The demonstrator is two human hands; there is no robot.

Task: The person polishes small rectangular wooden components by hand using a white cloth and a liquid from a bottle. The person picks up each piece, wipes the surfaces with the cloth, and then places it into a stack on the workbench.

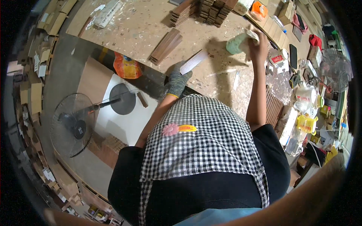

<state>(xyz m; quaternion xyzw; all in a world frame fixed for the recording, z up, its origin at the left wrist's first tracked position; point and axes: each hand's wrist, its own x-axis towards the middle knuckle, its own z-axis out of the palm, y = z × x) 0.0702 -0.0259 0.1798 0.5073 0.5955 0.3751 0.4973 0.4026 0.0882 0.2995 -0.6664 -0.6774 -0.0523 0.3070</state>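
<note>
My left hand (178, 80), in a grey knit glove with a yellow cuff edge, is closed on a narrow wooden strip (194, 62). The strip's upward face is coated whitish, and it slants up over the table's near edge. Bare and farther right, my right hand (258, 48) is closed at the upper end of a pale green bottle (236, 44). Something whitish and crumpled covers that end; I cannot tell whether it is cloth or dried residue. A fanned stack of brown wooden strips (166, 46) lies left of the gloved hand.
More wooden strip stacks (218, 11) stand at the table's (132, 34) far side. An orange bag (127, 66) and a standing fan (77, 126) are left of me. On the right are a white tub (278, 57), a phone (293, 55) and another stack of strips (274, 103).
</note>
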